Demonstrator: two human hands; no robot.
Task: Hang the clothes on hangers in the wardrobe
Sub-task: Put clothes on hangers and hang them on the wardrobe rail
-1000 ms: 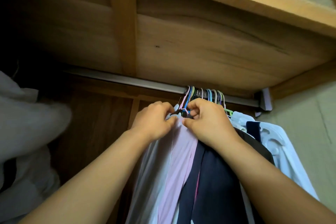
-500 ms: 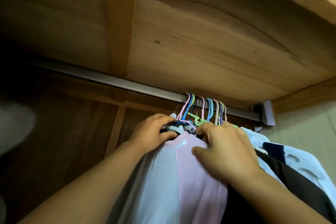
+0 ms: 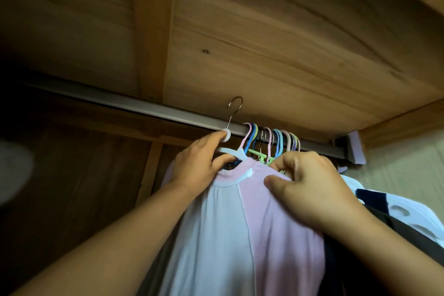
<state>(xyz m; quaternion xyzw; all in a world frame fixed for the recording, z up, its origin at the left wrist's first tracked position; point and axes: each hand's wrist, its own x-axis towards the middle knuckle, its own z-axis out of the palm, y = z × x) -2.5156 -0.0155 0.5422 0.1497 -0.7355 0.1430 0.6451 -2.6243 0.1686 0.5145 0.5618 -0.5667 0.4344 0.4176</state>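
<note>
Wooden boards [image 3: 276, 38] form the underside of a shelf across the top of the head view, with a grey metal rail [image 3: 134, 109] running beneath them from the dim left side to a bracket [image 3: 353, 149] at the right. Behind the rail the back of the wardrobe [image 3: 79, 175] is dark brown wood.

Near the middle, the left hand [image 3: 199, 163] grips a white hanger [image 3: 231, 151] at its neck, thumb and fingers curled round the plastic just under the collar piece. The hanger's metal hook [image 3: 234, 109] stands up above the hand, its curve higher than the rail and not resting on it. A pink and pale blue garment [image 3: 240, 223] hangs from this hanger, falling straight down between the two forearms.

Just to the right, the right hand [image 3: 310, 187] pinches the garment's pink shoulder, thumb below and curled fingers above, holding the cloth at the hanger's right end. Both hands sit just below the rail, with the garment's neckline between them.

Directly behind the right hand a cluster of coloured hangers [image 3: 271, 139] in pink, blue, green and purple hooks over the rail. Below and to the right of them hang dark clothes [image 3: 374, 235] and a white garment [image 3: 408, 214], pressed close against the right forearm.
</note>
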